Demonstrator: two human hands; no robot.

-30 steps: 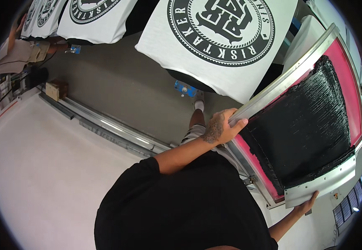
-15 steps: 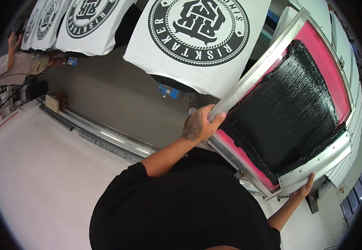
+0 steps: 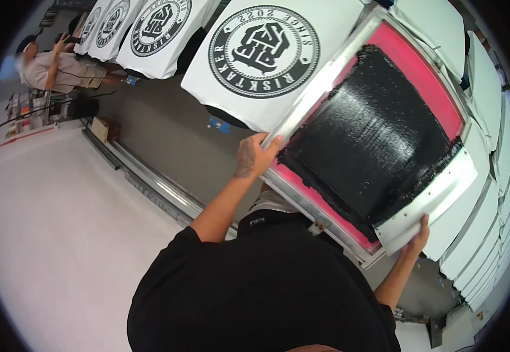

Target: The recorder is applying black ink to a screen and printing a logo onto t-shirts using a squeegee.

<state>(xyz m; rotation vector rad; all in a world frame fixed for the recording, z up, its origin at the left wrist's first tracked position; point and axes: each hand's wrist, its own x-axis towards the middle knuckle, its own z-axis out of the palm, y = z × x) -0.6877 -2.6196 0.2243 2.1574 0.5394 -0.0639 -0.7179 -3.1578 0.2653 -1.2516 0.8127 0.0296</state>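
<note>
My left hand is closed on the near left corner of a screen printing frame, its thumb over the metal rim. The frame is held tilted, with pink mesh around a wide spread of wet black ink. Along the frame's right side lies a silver metal squeegee, ink against its inner edge. My right hand grips the squeegee's outer side, thumb on top; its other fingers are hidden beneath, so whether they also hold the frame cannot be seen.
White shirts with black round prints lie on boards at the upper left. More plain white shirts line the right. A person stands at far left. A metal rail edges the white surface at left.
The frame and squeegee have shifted left and slightly up in view, my hands keeping their holds. The view has turned, so more shirts show at right and more of the person at left.
</note>
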